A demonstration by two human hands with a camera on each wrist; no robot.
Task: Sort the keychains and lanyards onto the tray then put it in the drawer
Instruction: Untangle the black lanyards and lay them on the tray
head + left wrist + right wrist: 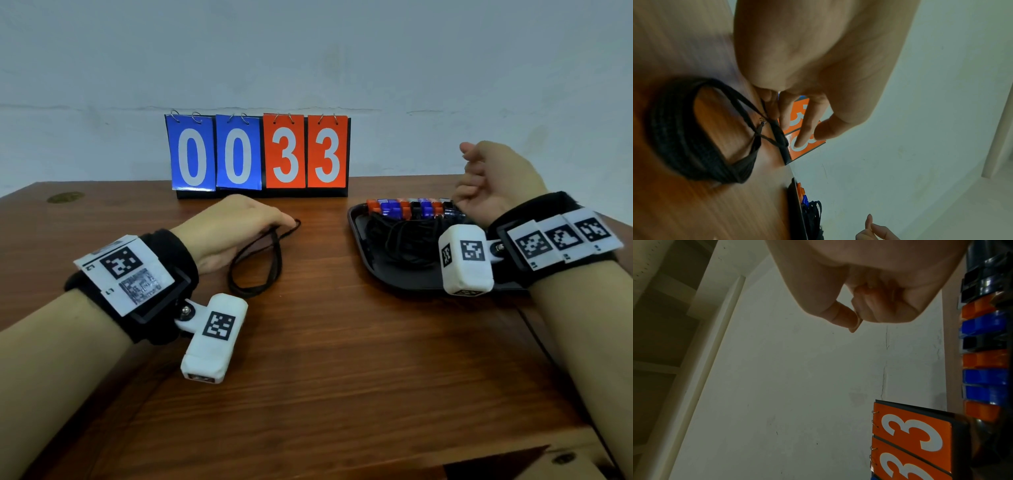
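Note:
A black lanyard lies in a loop on the wooden table left of centre. My left hand rests on the table and its curled fingers pinch the far end of the cord; the left wrist view shows the lanyard looped below my left hand. At the right sits a black tray. It holds a pile of black lanyards and a row of orange, blue and black keychains along its far side. My right hand hovers above the tray's far right corner, curled into a fist with nothing in it.
A flip scoreboard reading 0033 stands at the back of the table against a pale wall. Bare wood stretches between my hands and toward the near edge. The table's right edge runs just past the tray.

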